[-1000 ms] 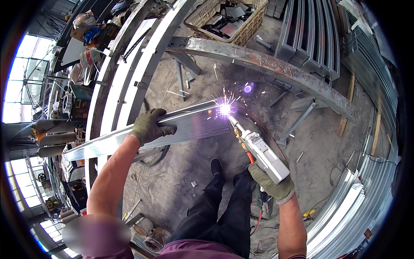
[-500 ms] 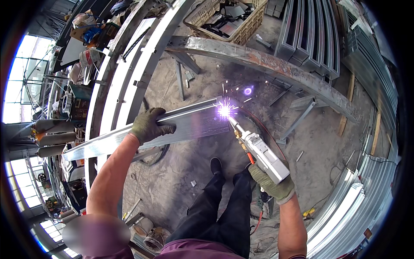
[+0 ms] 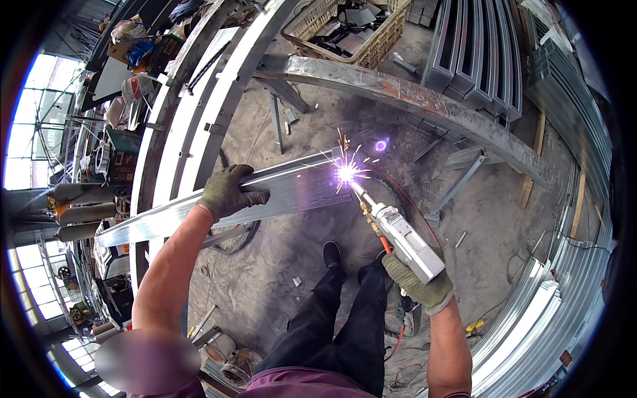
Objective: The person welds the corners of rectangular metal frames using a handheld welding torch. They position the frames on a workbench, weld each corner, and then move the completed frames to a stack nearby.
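Right now, your right hand (image 3: pixel 419 282) has its grip closed around the silver torch (image 3: pixel 408 240), nozzle aimed at the right end of the long metal piece (image 3: pixel 298 189). Your left hand (image 3: pixel 227 192) lies over that piece's upper edge, thumb and fingers spread; how tightly that grip closes, cannot tell. Piece lies in front of you, crossing the pale beams (image 3: pixel 232 96) at left, upper right corner under the sparks (image 3: pixel 346 174). Changed: spark spray only, more orange streaks than half a second ago; torch and hands almost unmoved. Suggests the hot work is staying on one spot. Beyond: rust-marked beam (image 3: pixel 424 93), then cream crate (image 3: pixel 388 41) of scraps (image 3: pixel 350 42), stacked tubes (image 3: pixel 443 60) alongside. Writing: none legible.
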Tool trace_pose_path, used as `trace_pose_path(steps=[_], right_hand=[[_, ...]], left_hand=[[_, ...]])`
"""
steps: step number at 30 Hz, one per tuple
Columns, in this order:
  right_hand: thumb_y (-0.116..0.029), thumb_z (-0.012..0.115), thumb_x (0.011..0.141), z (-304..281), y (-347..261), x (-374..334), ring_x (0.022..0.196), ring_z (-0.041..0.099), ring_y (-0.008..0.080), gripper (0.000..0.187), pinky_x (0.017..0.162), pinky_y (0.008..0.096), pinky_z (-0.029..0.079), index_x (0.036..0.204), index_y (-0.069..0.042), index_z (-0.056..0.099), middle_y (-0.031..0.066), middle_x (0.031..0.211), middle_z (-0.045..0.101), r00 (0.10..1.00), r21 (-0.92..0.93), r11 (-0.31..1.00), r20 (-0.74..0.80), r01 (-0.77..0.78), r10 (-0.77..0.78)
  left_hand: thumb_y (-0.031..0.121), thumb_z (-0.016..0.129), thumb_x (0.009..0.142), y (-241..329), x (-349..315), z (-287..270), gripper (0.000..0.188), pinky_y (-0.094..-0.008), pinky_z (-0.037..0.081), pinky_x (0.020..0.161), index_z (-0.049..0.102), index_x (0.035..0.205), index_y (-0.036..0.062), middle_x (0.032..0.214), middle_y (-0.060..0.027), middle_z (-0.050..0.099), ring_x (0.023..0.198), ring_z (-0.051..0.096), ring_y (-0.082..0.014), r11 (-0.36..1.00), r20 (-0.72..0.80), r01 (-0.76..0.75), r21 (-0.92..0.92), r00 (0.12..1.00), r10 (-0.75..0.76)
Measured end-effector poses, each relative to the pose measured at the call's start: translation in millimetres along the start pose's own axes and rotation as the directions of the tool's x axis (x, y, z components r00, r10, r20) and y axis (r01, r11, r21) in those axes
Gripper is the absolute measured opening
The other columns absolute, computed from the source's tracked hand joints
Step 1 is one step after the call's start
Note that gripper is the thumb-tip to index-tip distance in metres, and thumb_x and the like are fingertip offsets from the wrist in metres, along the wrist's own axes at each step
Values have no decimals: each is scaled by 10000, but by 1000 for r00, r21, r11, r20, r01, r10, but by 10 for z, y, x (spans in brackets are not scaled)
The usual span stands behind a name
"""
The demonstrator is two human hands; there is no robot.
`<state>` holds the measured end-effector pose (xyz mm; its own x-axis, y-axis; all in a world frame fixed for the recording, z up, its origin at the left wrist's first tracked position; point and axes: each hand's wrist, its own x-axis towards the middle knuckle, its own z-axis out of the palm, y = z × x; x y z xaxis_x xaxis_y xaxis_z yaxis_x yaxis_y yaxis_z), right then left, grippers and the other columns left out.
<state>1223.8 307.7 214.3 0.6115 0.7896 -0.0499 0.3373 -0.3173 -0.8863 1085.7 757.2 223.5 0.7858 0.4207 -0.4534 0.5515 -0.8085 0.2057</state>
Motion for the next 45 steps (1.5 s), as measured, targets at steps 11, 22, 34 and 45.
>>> trace_pose_path(steps=[11,22,34,45], right_hand=[[-136,864,815,26,49,-51,895,777,197,279,737,371,592,1082,-205,823,8,1016,806,1000,48,999,-15,20,-19],[-167,851,824,60,104,-138,969,768,167,287,784,360,558,1099,-244,825,-36,1100,807,1000,-5,1000,-13,5,-5],[-143,869,848,56,-20,-81,816,780,204,201,686,344,589,1041,-133,813,29,915,806,996,98,995,-90,21,-12],[-153,876,845,43,-28,-99,755,771,222,184,643,346,591,1006,-100,803,60,868,792,993,42,997,-100,70,-66]], left_hand=[[849,798,659,-21,5,11,1082,-442,548,1031,651,1378,53,1260,-193,735,1194,701,-367,1000,0,1,-4,1000,-1],[888,765,641,-54,8,44,1121,-448,547,1032,649,1377,50,1263,-190,728,1197,700,-365,1000,-1,8,-4,1000,-8],[846,797,657,-32,3,31,1073,-446,550,1026,659,1367,53,1252,-189,739,1187,706,-365,1000,-18,-9,-8,1000,9],[843,799,656,-45,1,31,1082,-447,548,1039,647,1385,58,1288,-182,726,1212,696,-354,1000,0,-1,-4,1000,1]])
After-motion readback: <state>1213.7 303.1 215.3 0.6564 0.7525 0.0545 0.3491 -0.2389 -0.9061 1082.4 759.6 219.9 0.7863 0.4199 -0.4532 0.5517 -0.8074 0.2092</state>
